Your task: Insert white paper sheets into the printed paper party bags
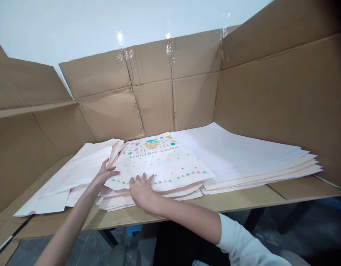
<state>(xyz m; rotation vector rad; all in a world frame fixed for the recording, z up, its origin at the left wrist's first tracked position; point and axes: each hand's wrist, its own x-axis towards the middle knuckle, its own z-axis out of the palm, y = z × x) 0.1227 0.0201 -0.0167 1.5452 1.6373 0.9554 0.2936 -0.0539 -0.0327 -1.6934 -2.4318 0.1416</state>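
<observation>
A white paper sheet printed with colourful "HAPPY BIRTHDAY" lettering lies on top of a stack in the middle of the table, with dots, stars and a row of small triangles on it. My right hand rests on its front edge, fingers apart and pressed on the paper. At the sheet's left edge is my left hand, open, its thumb and fingers spread beside the gap to the left stack. Neither hand visibly grips anything. Under the printed sheet, more layered paper sticks out at the front.
A wide stack of blank white sheets lies on the right, with fanned edges. White folded papers are piled on the left. Tall cardboard panels, joined with clear tape, wall the back and sides. The wooden table's front edge runs close to me.
</observation>
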